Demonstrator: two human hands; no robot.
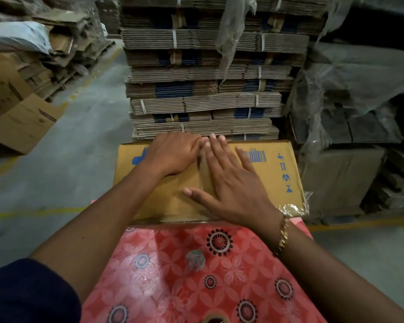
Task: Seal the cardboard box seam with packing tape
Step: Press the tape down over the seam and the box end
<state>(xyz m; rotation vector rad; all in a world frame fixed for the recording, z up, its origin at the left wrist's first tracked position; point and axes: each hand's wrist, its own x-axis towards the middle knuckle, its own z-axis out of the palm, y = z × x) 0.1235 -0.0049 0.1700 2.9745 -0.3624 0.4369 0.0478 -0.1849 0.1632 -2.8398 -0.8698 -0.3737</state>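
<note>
A yellow-brown cardboard box (278,173) with blue print and a barcode lies on the far end of a table with a red flowered cloth (173,264). A strip of clear tape (203,169) runs along its middle seam toward me. My left hand (173,155) lies flat on the box left of the seam, fingers reaching over the far edge. My right hand (229,183) presses flat on the seam with fingers spread; it wears a gold bracelet. Neither hand holds anything. A crumpled end of clear tape (294,208) sticks out at the box's near right corner.
A tall stack of bundled flat cartons (203,89) stands just behind the box. Plastic-wrapped pallets (359,101) fill the right side. Loose cardboard boxes (21,113) lie on the grey floor at the left. A tape roll's rim (215,319) peeks in at the bottom edge.
</note>
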